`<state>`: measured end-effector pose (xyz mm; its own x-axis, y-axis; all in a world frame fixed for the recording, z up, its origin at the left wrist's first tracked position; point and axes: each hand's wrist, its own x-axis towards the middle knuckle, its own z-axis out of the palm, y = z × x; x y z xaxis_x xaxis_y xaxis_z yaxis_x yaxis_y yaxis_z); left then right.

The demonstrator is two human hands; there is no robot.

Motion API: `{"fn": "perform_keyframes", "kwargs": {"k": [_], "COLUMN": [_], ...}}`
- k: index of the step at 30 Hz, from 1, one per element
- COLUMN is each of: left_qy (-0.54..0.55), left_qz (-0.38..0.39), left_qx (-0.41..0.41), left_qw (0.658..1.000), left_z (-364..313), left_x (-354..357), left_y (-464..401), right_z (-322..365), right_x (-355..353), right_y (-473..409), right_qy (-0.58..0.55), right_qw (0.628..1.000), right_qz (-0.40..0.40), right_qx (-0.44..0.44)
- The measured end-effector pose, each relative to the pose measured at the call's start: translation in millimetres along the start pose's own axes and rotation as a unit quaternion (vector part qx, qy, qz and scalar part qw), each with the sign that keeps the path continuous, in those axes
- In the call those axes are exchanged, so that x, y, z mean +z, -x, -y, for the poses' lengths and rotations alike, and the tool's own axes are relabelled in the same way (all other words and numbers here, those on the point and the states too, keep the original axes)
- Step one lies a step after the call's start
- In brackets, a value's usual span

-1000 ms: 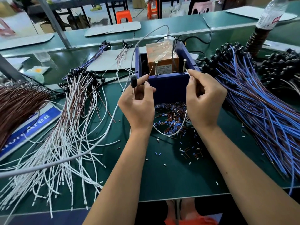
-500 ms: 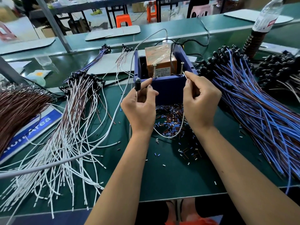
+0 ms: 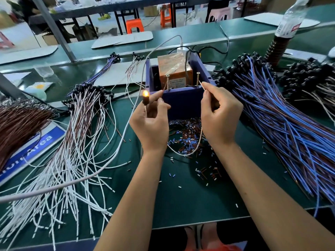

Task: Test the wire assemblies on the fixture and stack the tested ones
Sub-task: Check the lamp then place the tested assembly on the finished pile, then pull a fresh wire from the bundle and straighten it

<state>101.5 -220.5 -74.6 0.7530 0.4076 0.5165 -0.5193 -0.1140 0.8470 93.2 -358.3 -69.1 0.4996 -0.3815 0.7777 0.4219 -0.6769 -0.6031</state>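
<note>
The blue test fixture box (image 3: 183,104) stands at the table's middle with two upright screws, the left screw (image 3: 167,82) and the right screw (image 3: 197,79), on its front wall. My left hand (image 3: 151,124) pinches a wire assembly's black lamp holder (image 3: 145,99), whose bulb glows orange, and holds a brown lead end against the left screw. My right hand (image 3: 220,116) pinches the white lead end (image 3: 201,84) at the right screw. The assembly's white wire (image 3: 183,153) loops down between my hands. A pile of white and brown assemblies (image 3: 72,142) lies to the left.
A large heap of blue and brown assemblies (image 3: 290,124) covers the right side. Brown wire bundle (image 3: 16,124) and a blue sign (image 3: 32,151) lie far left. Cut insulation bits (image 3: 186,138) litter the mat before the box. A grey cable (image 3: 108,163) crosses left. A bottle (image 3: 290,20) stands back right.
Both hands moved the lead ends up onto the two screws, and the lamp in my left hand, dark before, now glows orange.
</note>
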Motion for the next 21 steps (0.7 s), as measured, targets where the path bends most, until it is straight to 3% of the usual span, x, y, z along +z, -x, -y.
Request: {"fn": "perform_keyframes", "kwargs": {"k": [5, 10, 16, 21], "left_qy": [0.038, 0.057, 0.112, 0.114], "left_qz": [-0.039, -0.020, 0.131, 0.256], "left_qx": [-0.008, -0.025, -0.109, -0.272], "left_qw": [0.999, 0.998, 0.979, 0.920], "left_z": [-10, -34, -80, -109], "left_x": [2, 44, 152, 267], "left_y": [5, 33, 62, 103], "right_z": [5, 5, -45, -87], "right_x": [-10, -45, -145, -247], "right_y": [1, -16, -68, -98], "right_qy": [-0.020, -0.013, 0.073, 0.162], "right_qw": [0.999, 0.998, 0.985, 0.929], "right_qz": [-0.016, -0.035, -0.053, -0.136], "right_qx": [0.039, 0.058, 0.150, 0.303]}}
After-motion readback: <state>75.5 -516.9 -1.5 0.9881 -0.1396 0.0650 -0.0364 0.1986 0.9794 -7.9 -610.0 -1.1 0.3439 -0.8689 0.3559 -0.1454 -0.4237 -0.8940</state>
